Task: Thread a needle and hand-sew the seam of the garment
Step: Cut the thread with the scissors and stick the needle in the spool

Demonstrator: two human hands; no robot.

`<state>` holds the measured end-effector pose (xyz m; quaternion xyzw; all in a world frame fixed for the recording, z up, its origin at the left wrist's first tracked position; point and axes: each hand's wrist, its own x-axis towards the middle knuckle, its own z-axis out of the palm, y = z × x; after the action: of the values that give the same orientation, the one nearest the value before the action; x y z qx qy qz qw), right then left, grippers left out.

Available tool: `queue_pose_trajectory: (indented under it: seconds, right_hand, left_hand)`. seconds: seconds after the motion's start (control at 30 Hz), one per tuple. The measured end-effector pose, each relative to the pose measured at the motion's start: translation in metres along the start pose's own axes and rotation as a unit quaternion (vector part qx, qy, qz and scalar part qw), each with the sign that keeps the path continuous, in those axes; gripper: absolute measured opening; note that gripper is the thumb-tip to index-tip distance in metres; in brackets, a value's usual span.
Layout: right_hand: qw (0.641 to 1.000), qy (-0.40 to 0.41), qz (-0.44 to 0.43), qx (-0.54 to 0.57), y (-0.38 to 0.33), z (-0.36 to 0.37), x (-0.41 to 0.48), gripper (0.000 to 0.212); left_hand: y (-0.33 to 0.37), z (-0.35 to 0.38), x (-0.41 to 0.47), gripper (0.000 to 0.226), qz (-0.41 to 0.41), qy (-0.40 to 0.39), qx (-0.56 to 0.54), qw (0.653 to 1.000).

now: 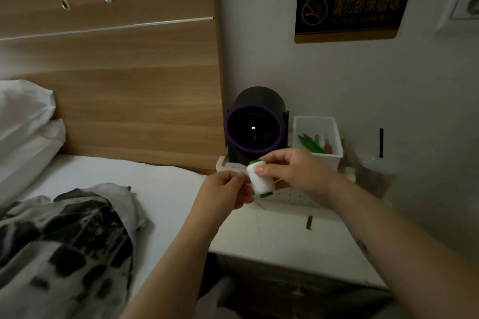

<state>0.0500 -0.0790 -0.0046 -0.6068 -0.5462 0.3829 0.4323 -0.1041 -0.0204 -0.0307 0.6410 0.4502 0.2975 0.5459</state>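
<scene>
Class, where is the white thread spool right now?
Head view, centre-right: the right hand grips the thread spool over the nightstand, the left hand pinching at its side.

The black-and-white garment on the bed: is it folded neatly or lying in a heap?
In a heap. The garment lies rumpled on the white bed, with loose folds and uneven edges.
</scene>
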Motion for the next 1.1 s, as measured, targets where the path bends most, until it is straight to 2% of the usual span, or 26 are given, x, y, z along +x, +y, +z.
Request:
queue_pose_trajectory:
  seconds: [0.1, 0.23, 0.33, 0.5, 0.57, 0.63, 0.7, 0.77, 0.87, 0.97, 1.03, 1.1]
  right_hand:
    - [1.0, 0.01, 0.006, 0.002, 0.017, 0.018, 0.003, 0.022]
    - [1.0, 0.013, -0.018, -0.009, 0.036, 0.039, 0.006, 0.023]
    - [0.998, 0.02, -0.035, -0.052, 0.045, 0.051, 0.013, 0.024]
    - [0.997, 0.028, -0.026, -0.067, 0.053, 0.05, 0.024, 0.01]
    - [0.991, 0.015, -0.039, -0.127, 0.053, 0.04, 0.025, 0.004]
    - [0.983, -0.022, -0.05, -0.178, 0.056, 0.034, 0.023, 0.006]
    - [0.972, -0.059, -0.056, -0.218, 0.061, 0.036, 0.021, 0.011]
    - [0.96, -0.07, -0.056, -0.266, 0.065, 0.04, 0.02, 0.015]
    - [0.952, -0.065, -0.049, -0.296, 0.071, 0.045, 0.02, 0.016]
    - [0.955, -0.065, -0.035, -0.288, 0.074, 0.051, 0.017, 0.009]
    - [0.956, -0.089, -0.02, -0.28, 0.076, 0.051, 0.017, 0.009]
    - [0.954, -0.146, 0.013, -0.261, 0.077, 0.043, 0.015, 0.015]
  left_hand:
    - [-0.016, 0.004, -0.004, 0.017, -0.073, 0.013, -0.142, 0.987]
    - [-0.035, 0.012, -0.004, 0.012, -0.178, 0.056, -0.316, 0.93]
    - [-0.038, 0.015, -0.003, 0.009, -0.207, 0.095, -0.376, 0.898]
    - [-0.039, 0.015, 0.002, 0.015, -0.222, 0.128, -0.4, 0.88]
    - [-0.038, 0.013, 0.009, 0.021, -0.236, 0.126, -0.377, 0.887]
    - [-0.041, 0.011, 0.015, 0.024, -0.231, 0.123, -0.321, 0.91]
    - [-0.05, 0.011, 0.018, 0.019, -0.161, 0.11, -0.226, 0.954]
    - [-0.06, 0.011, 0.014, 0.019, -0.082, 0.098, -0.148, 0.981]
    - [-0.063, 0.011, 0.008, 0.018, -0.04, 0.087, -0.098, 0.991]
    - [-0.065, 0.013, 0.008, 0.019, -0.044, 0.077, -0.078, 0.993]
    - [-0.068, 0.015, 0.006, 0.021, -0.047, 0.068, -0.07, 0.994]
    - [-0.07, 0.014, 0.006, 0.021, -0.05, 0.065, -0.08, 0.993]
